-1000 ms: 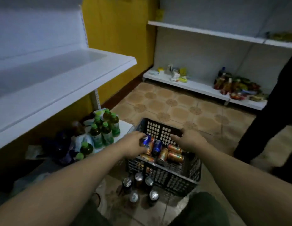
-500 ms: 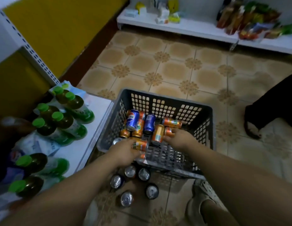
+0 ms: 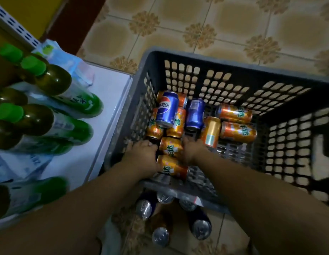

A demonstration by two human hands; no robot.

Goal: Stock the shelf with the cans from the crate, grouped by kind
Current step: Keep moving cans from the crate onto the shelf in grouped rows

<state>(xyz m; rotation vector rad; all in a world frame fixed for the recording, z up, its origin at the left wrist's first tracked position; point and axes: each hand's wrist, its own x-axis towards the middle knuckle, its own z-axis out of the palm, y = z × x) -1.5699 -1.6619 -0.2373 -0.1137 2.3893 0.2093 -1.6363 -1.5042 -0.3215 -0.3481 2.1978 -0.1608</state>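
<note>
A dark grey slotted crate (image 3: 233,65) stands on the floor and holds loose cans lying on their sides. Two are blue cola cans (image 3: 167,107), and several are orange soda cans (image 3: 237,132). Both my hands are down in the crate's near left corner. My left hand (image 3: 141,155) is curled around an orange can (image 3: 175,170) by the near wall. My right hand (image 3: 192,150) is closed against another orange can (image 3: 171,146) between the hands. Its fingertips are hidden.
Several cans stand upright on the tiled floor (image 3: 160,30) just in front of the crate, seen from the top (image 3: 144,209). To the left is a low white shelf (image 3: 108,92) with green-capped tea bottles (image 3: 55,81) and plastic packs.
The view has tipped down and moved closer to the crate. Both hands have gone deeper into its near left corner and closed in on the orange cans.
</note>
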